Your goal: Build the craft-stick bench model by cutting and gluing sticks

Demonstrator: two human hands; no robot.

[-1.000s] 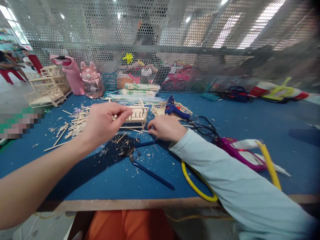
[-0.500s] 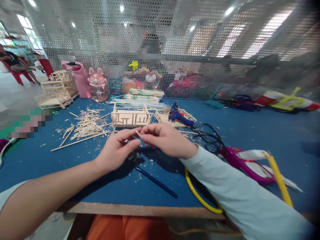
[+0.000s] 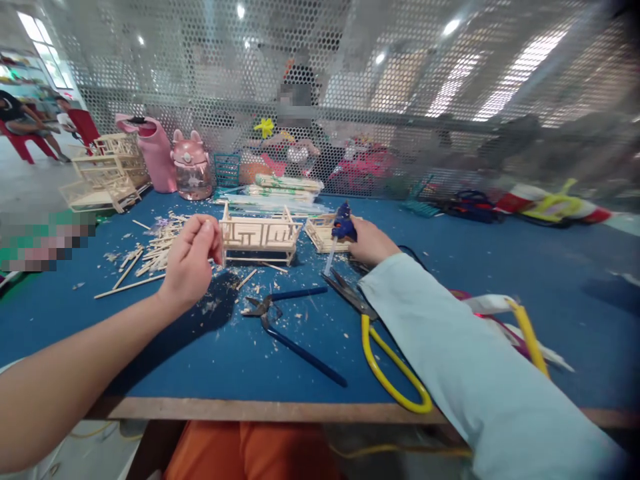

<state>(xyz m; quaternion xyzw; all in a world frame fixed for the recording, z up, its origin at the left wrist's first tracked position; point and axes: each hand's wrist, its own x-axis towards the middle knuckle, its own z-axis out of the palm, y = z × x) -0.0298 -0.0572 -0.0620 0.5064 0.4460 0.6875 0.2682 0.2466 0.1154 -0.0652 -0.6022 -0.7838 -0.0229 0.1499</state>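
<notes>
My right hand [image 3: 373, 241] is wrapped round a blue hot glue gun [image 3: 343, 223], whose pale glue stick hangs down toward the scissors. To the left, my left hand [image 3: 193, 260] is raised with its fingers pinched together; whatever it may hold is hidden. Just beside it stands a small wooden stick frame [image 3: 260, 239] with a lattice front. Behind the glue gun lies a second, flat stick frame [image 3: 318, 235], partly covered. Blue-handled pliers [image 3: 300, 350] rest spread apart on the table in front. Yellow-handled scissors [image 3: 367, 313] lie under my right forearm.
Loose sticks and shavings [image 3: 155, 257] are heaped at the left. A wooden model [image 3: 107, 173], a pink bottle [image 3: 159, 157] and a pink clear jar [image 3: 193, 170] stand behind them. Bundled sticks [image 3: 287, 190] lie at the mesh screen. A purple-and-white power strip [image 3: 510, 327] sits right.
My hands have parted from above the pliers, where they were together at a short stick. The left went left and closed; the right reached forward and took hold of the glue gun.
</notes>
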